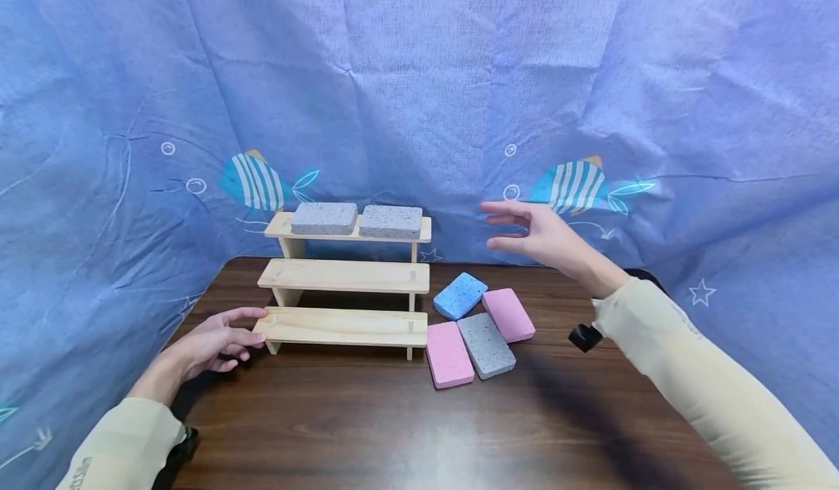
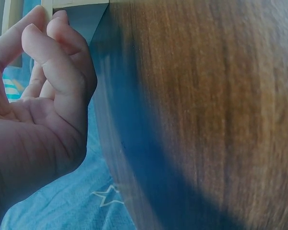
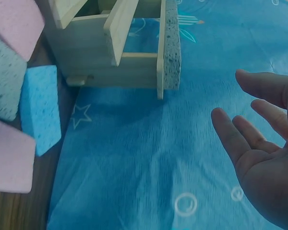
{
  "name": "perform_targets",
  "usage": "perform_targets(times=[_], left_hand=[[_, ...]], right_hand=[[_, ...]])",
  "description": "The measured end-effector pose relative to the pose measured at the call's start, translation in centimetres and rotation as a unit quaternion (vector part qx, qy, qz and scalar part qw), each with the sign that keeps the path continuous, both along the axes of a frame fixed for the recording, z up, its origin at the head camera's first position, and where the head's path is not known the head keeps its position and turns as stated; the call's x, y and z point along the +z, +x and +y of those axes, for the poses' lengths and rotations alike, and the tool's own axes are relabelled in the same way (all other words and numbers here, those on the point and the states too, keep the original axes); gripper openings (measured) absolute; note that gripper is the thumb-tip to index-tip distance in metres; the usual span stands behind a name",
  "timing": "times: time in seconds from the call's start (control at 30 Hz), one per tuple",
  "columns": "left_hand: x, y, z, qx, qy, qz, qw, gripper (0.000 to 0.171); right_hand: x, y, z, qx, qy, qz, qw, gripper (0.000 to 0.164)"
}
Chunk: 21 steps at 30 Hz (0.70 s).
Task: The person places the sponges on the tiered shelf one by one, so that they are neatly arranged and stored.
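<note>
Blue fish-print cloth behind brown table

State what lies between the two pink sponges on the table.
The speckled grey sponge lies between the left pink sponge and the right pink sponge; the head view shows this.

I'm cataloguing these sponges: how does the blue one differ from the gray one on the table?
In the head view, the blue sponge slants up rightward, the gray sponge down rightward. The blue sponge lies farther back; the gray sponge lies nearer the front, between two pink sponges. Both are speckled and lie on the table.
</note>
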<state>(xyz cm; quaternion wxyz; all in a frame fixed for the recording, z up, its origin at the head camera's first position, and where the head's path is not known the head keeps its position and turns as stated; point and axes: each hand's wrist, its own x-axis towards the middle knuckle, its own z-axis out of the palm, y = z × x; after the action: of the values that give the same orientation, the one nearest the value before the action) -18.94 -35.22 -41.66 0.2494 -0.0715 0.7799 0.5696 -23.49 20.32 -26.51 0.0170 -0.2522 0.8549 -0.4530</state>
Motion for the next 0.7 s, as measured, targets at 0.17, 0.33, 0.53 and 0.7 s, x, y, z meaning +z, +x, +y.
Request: perform_targets(times=[0.17, 0.33, 0.53, 0.7], left_hand=[[-0.1, 0.0, 0.0, -0.001, 0.003, 0.001, 1.0, 0.075], [-0.1, 0.0, 0.1, -0.002, 0.006, 0.005, 1.0, 0.074], [0.0, -0.1, 0.1, -0.002, 0.005, 0.005, 1.0, 0.074], [-0.1, -0.1, -0.1, -0.006, 0.002, 0.003, 1.0, 0.075]], right_hand=[[-0.3, 1.4, 2.3, -0.018, -0.003, 0.002, 1.0, 0.061], [-1.3, 3.1, 4.3, -0.039, -0.031, -0.008, 0.999, 0.061], [-2.9, 4.7, 5.9, -0.022, -0.078, -0.004, 0.997, 0.06], [-4.1, 5.4, 6.9, -0.018, -0.077, 0.008, 0.997, 0.061]])
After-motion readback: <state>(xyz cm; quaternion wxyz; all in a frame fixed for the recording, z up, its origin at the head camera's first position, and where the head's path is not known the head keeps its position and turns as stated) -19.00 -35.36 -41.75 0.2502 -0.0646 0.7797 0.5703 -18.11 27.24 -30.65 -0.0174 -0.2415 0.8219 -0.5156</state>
